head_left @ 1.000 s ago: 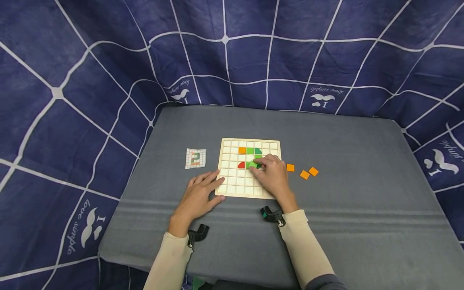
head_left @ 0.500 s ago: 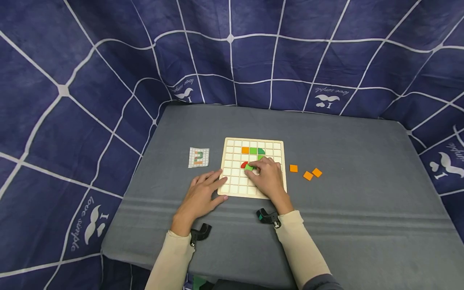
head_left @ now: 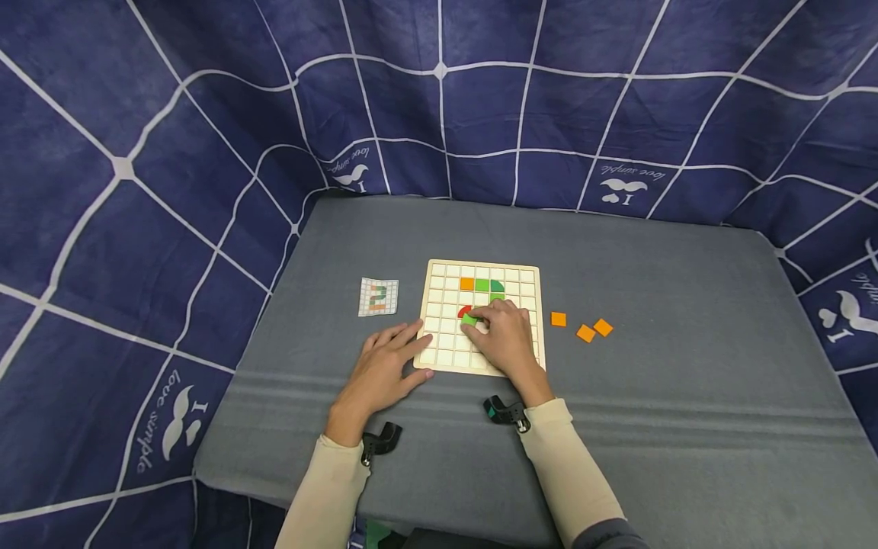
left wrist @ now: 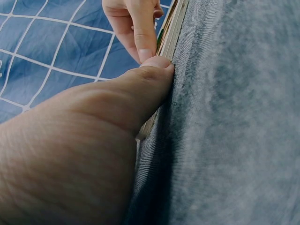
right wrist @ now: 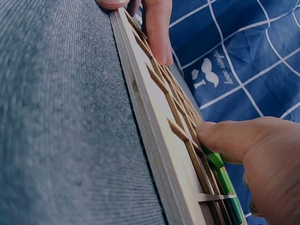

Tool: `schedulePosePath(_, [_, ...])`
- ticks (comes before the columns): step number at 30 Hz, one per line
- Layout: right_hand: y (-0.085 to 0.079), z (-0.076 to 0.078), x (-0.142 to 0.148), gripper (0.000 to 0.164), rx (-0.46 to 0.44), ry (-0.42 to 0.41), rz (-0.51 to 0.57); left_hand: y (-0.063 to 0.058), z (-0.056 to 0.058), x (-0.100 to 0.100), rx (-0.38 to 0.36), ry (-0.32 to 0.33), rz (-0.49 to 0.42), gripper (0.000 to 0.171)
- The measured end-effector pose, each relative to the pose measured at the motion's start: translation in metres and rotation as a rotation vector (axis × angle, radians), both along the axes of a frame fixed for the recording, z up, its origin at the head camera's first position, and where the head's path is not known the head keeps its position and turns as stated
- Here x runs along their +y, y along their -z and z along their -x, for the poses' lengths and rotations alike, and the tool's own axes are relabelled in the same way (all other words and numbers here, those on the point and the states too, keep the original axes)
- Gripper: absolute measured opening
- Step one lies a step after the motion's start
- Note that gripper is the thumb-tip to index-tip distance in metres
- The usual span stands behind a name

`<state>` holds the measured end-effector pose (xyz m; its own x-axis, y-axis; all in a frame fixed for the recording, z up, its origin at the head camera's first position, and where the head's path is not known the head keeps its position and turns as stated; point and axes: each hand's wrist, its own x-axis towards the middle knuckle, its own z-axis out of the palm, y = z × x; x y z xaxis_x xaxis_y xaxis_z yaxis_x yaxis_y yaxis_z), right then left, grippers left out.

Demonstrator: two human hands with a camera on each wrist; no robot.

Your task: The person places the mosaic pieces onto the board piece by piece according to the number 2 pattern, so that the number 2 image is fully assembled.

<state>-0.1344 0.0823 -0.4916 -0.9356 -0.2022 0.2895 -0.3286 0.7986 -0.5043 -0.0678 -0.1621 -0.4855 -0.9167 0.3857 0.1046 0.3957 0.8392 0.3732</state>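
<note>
A pale wooden grid board (head_left: pixel 444 341) lies on the table. My right hand (head_left: pixel 510 339) pinches a green square tile (head_left: pixel 469 319) between thumb and fingers, just in front of a red quarter-round piece (head_left: pixel 465 311). Whether that tile is seated in a cell I cannot tell. Along the upper rows are an orange square (head_left: pixel 467 284), a green square (head_left: pixel 482 284) and a dark green quarter-round (head_left: pixel 497 286); another green square (head_left: pixel 497 296) is partly covered by my right hand. My left hand (head_left: pixel 377 374) rests with extended fingers on the board's near left corner, its thumb touching the front edge.
Loose orange squares lie on the grey table right of the board: one orange tile (head_left: pixel 559 319) near it, two orange tiles (head_left: pixel 585 333) farther out. A small printed pattern card (head_left: pixel 378 296) lies to the left. A blue checked curtain (head_left: pixel 480 107) rises behind the table.
My right hand has moved the green tile left and slightly nearer across the board, close to the red piece. The left hand keeps its place on the board; the head view has shifted slightly.
</note>
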Motion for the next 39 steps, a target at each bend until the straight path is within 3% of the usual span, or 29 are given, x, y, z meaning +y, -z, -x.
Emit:
schedulePosePath(24, [-0.0006, -0.0016, 0.0017, 0.029, 0.010, -0.080, -0.022, -0.0005, 0.0004, 0.0013, -0.009, -0.003, -0.001, 0.063])
schedulePosePath(39, [-0.0016, -0.0038, 0.0053, 0.031, -0.061, -0.068, -0.028, -0.0020, -0.0006, 0.0013, -0.020, 0.000, 0.007, 0.064])
